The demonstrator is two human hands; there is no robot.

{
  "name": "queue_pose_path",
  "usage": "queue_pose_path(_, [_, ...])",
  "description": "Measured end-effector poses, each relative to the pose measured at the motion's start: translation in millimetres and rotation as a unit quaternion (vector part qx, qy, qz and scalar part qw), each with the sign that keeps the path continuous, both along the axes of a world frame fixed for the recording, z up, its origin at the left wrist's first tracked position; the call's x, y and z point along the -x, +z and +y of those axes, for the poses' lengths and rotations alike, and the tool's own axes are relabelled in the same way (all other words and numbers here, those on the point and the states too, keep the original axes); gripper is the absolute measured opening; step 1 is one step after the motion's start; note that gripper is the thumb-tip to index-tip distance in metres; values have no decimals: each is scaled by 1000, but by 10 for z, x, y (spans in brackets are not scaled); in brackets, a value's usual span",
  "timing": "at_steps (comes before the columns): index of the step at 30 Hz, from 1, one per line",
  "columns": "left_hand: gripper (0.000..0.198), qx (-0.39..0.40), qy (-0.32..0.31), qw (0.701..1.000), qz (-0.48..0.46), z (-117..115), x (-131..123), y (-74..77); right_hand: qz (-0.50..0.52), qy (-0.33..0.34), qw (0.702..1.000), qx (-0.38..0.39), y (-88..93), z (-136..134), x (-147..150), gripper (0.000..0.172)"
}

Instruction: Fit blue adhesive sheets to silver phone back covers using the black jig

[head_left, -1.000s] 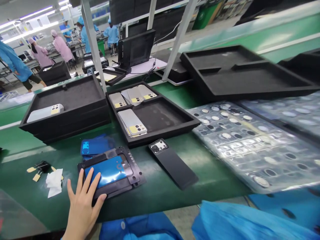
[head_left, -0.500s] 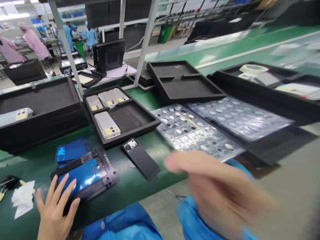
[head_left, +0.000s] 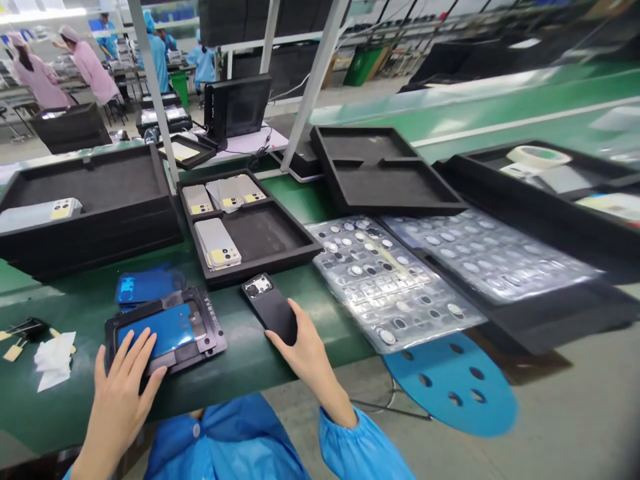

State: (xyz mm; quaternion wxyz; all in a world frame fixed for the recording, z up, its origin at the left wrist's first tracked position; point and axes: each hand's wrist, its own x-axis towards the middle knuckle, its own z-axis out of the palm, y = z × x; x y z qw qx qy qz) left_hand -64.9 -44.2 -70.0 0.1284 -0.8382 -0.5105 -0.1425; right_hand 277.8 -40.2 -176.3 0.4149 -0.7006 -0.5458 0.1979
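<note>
My left hand (head_left: 125, 380) lies flat with its fingers apart, over the near left part of a black metal fixture (head_left: 214, 333). A shiny blue film-covered plate (head_left: 177, 328) sits in that fixture, partly hidden by my fingertips. My right hand (head_left: 307, 347) grips the lower end of a black phone back panel (head_left: 270, 310), thumb on one long side and fingers on the other. That panel rests on the green bench, its light camera area at the far end. Behind the fixture lie several blue film sheets (head_left: 145, 287).
A black foam tray (head_left: 265, 230) holds several silver phone panels (head_left: 217, 241). Clear blister sheets (head_left: 370, 280) lie to the right, near another black tray (head_left: 390, 170). At left are a crumpled white tissue (head_left: 55, 360) and a binder clip (head_left: 33, 327). A blue stool (head_left: 450, 387) stands below the bench edge.
My right hand has come left from the blister sheets and taken hold of the black phone back panel. My left hand stays on the fixture. The view has shifted slightly.
</note>
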Motion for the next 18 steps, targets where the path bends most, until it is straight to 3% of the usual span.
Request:
queue_pose_path(7, [47,3,10,1000,2,8,-27,-2,13,-19,1000,13,54,-16,38,72])
queue_pose_path(12, [50,-7,7,1000,-16,-10,-65,47,4,-44,999,-23,149,-83,102,74])
queue_pose_path(15, [59,-23,19,995,-100,-132,-207,79,-10,-53,997,-63,375,-213,270,69])
queue_pose_path(18, [72,6,-11,957,-288,-311,-491,102,-38,-10,989,-144,665,-374,535,74])
